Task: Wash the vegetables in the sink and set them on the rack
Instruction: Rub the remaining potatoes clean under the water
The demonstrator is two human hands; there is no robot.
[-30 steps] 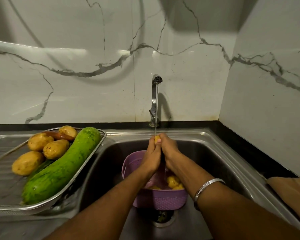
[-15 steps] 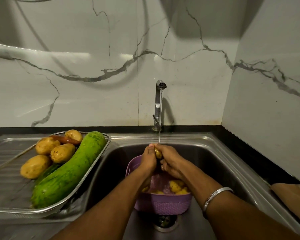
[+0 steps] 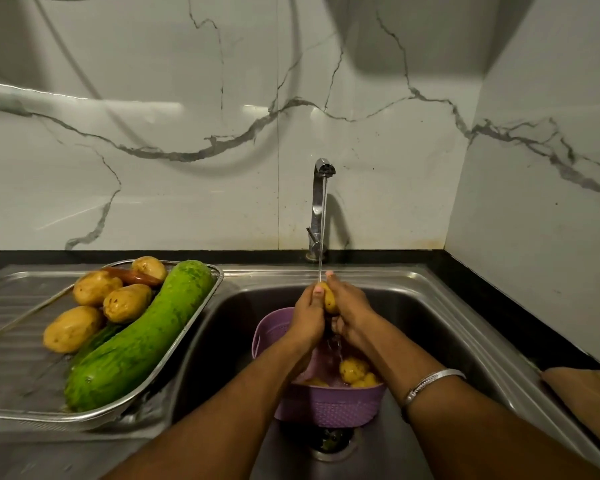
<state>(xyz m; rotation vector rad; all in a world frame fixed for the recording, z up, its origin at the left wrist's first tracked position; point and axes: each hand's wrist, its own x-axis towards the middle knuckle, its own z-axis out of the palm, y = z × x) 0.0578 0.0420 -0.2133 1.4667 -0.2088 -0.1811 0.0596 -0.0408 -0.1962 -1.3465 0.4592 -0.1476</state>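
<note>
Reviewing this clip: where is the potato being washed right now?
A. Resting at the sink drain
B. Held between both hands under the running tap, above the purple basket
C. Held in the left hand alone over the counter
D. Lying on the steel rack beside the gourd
B: both the left hand and right hand hold the potato in the tap stream, above the purple basket.

Dim, warm light from above. Glare streaks across the marble wall [image 3: 153, 109]; heavy shadow on its upper part. Wide-angle bending at the edges. Slightly soft throughout, forearms nearest the lens blurred.
</note>
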